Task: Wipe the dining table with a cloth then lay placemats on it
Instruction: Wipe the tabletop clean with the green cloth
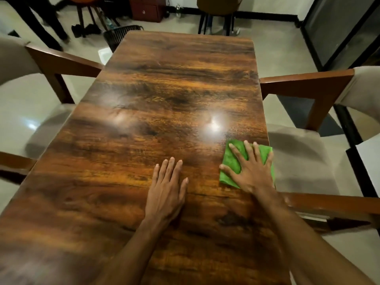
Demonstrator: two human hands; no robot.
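A long glossy wooden dining table (164,95) runs away from me. A folded green cloth (231,161) lies flat on it by the right edge. My right hand (251,169) presses down on the cloth with fingers spread and straight. To its left, my left hand (167,188) rests flat on the bare wood, fingers straight and together. No placemats are in view.
Wooden armchairs with pale cushions flank the table: one at the left (47,64) and one at the right (312,83). A dark wire basket (119,34) stands past the far left corner. A person's legs (47,21) and more chairs are at the back.
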